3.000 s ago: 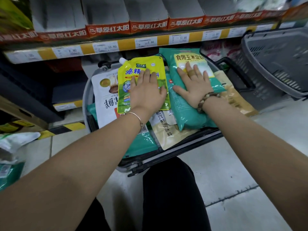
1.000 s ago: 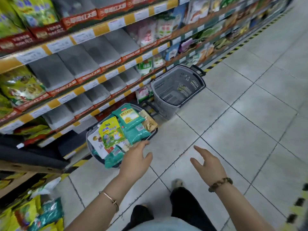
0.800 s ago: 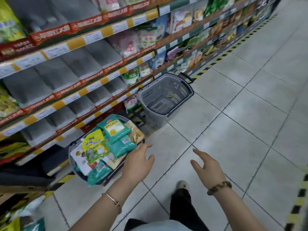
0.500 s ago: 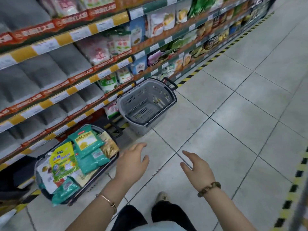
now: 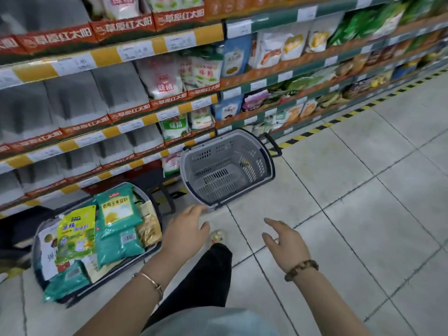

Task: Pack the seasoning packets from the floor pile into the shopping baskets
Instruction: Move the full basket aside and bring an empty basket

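While standing on the tiled floor [image 5: 363,214], reaches both arms forward and down. Holds the left hand [image 5: 186,235] palm down, fingers loosely spread and gripping nothing, with the fingertips right at the near rim of the empty grey basket [image 5: 218,180]; cannot tell whether touching. Holds the right hand [image 5: 286,241] to the right, apart from that basket, thumb out, fingers relaxed, also without any grip. Wears a thin bangle [image 5: 150,282] on the left wrist and a bead bracelet [image 5: 301,269] on the right. Sees the seasoning packets [image 5: 116,214] heaped above the rim of the full basket [image 5: 36,260], just left of the left forearm, at the foot of the shelves [image 5: 145,110]. Has wide bare floor to the right, bounded on the far side by a striped tape line [image 5: 339,122].
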